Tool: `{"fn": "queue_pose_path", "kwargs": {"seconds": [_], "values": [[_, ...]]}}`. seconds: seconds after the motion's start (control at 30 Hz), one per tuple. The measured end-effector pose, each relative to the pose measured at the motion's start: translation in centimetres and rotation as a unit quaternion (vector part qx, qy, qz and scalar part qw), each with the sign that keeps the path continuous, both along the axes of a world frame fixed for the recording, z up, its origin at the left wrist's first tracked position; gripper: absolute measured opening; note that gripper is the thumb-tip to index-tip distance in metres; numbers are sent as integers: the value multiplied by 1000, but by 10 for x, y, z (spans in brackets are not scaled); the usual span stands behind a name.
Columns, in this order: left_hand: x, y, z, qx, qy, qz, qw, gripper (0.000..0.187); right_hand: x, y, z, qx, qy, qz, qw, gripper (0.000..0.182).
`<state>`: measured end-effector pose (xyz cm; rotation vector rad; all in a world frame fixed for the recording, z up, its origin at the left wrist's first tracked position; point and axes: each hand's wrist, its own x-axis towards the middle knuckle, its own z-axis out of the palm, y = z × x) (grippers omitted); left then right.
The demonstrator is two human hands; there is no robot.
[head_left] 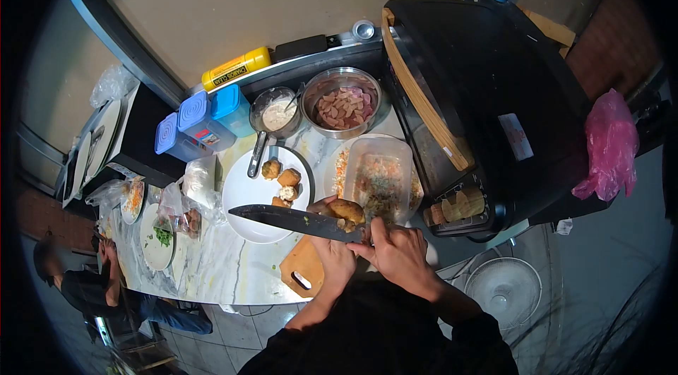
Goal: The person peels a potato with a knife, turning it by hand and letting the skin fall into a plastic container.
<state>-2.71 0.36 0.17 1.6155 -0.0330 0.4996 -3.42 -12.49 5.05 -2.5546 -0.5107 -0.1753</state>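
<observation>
My right hand (402,255) is closed around the handle end of a large dark-bladed kitchen knife (289,218), whose blade points left across the front of the white plate. Behind the blade, my left hand (335,258) holds a browned, lumpy piece of food (346,210); the knife hides part of its fingers. Several similar browned pieces (288,177) lie on the white plate (239,209), one showing a pale inside. Just beyond my hands is a translucent plastic tub (381,147) with food residue inside. Below the plate lies a wooden cutting board (291,272).
A steel bowl (311,117) of sliced pieces and a pan of white mixture (277,115) stand at the back. Right of them is a black oven (480,78). Blue-lidded containers (201,121) stand left. Another person (88,280) works at the far left.
</observation>
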Motion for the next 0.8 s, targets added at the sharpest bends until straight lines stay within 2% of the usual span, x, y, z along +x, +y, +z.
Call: {"fn": "queue_pose_path", "kwargs": {"seconds": [0.07,0.2,0.3,0.4,0.47,0.6,0.63,0.67,0.7,0.77,0.8], "values": [[0,1,-6,31,5,30,999,32,1,-1,-1,2,3,-2,1000,46],[0,3,-7,47,-15,38,998,30,3,0,-2,19,-1,4,1000,45],[0,5,-12,12,17,8,1000,31,5,1,4,21,13,12,1000,44],[1,3,-8,38,-20,2,999,31,5,3,9,8,30,17,999,44],[-1,1,-4,-37,37,-3,999,29,6,3,7,-6,39,14,999,45],[1,4,0,-24,44,-7,999,29,8,-3,3,4,45,14,999,45],[0,4,0,-57,49,-12,997,35,8,-6,4,3,37,6,999,45],[-1,4,0,-90,53,-17,994,43,9,-8,0,22,34,-7,999,42],[-5,-6,31,-173,175,6,969,46,11,-12,-4,23,35,-7,999,42],[-9,-2,31,-149,186,-50,970,45,16,-20,-8,58,55,-50,996,40],[-5,-5,29,-94,129,-24,987,45,13,-19,-5,126,63,-25,990,39]]}}
